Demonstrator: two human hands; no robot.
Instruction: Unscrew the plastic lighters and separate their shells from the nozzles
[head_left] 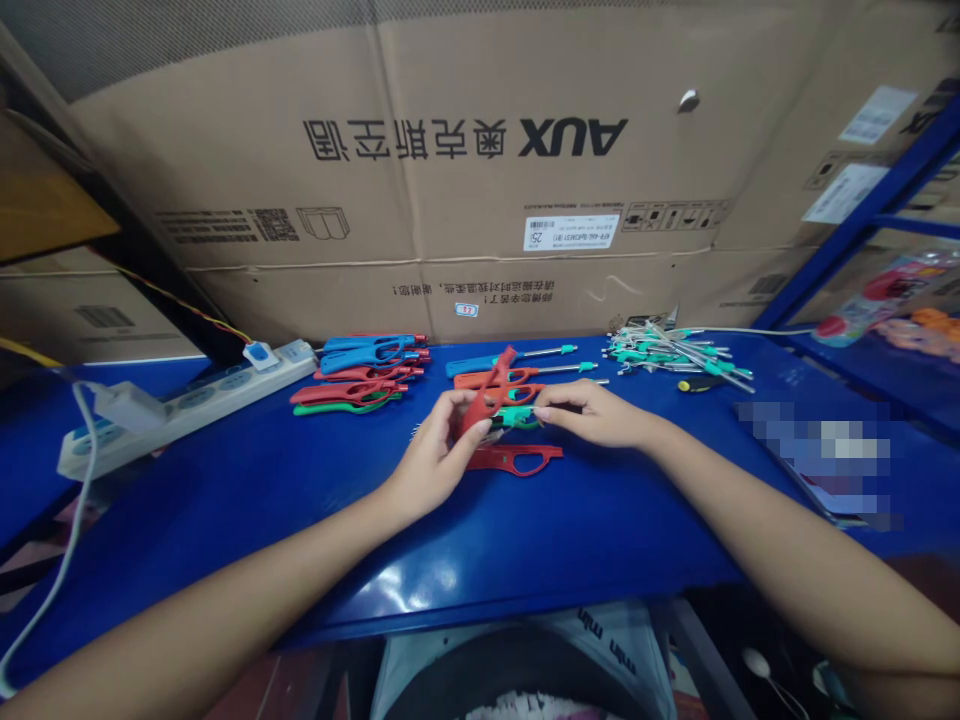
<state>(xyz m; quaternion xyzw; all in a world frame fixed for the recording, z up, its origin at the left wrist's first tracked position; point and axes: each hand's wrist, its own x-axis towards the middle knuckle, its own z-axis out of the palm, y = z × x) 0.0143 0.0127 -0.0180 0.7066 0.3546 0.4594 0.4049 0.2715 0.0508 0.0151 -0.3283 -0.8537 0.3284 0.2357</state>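
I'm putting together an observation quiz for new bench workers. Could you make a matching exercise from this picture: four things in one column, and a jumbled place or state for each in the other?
Column one
1. White power strip
2. Green-tipped metal rods
3. Cardboard
4. Left hand

Column two
A. Holding a red handle piece
B. Standing at the back, its large lettering upside down
C. Slanting along the left part of the blue table
D. Loosely heaped toward the back, right of centre

Right pairs: 1-C, 2-D, 3-B, 4-A
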